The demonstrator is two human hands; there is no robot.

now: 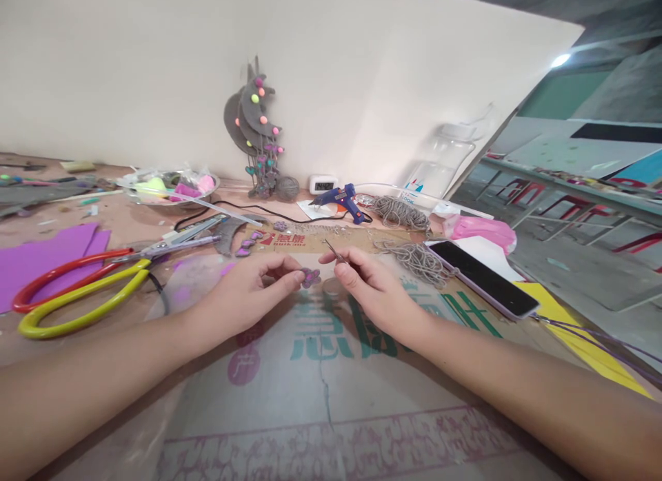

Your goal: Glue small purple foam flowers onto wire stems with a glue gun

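Pinched between the thumb and forefinger of my left hand (263, 284) is a small grey felt piece with a purple patch (310, 278). My right hand (369, 284) grips a thin, dark, pointed tool (334, 251), its tip aimed up and to the left; its exact kind does not show. A short gap separates the two hands above a printed plastic sheet (289, 412). Beyond my left hand lie small purple and grey felt pieces (249, 244) next to a grey felt crescent (226, 234).
Scissors with red and yellow handles (83, 305) lie left, by purple sheets (56, 257). A blue glue gun (341, 200), a timer (323, 185) and a hanging moon ornament (253, 123) are behind. Grey cord (416, 262), a phone (483, 278) and a bottle (439, 160) stand right.
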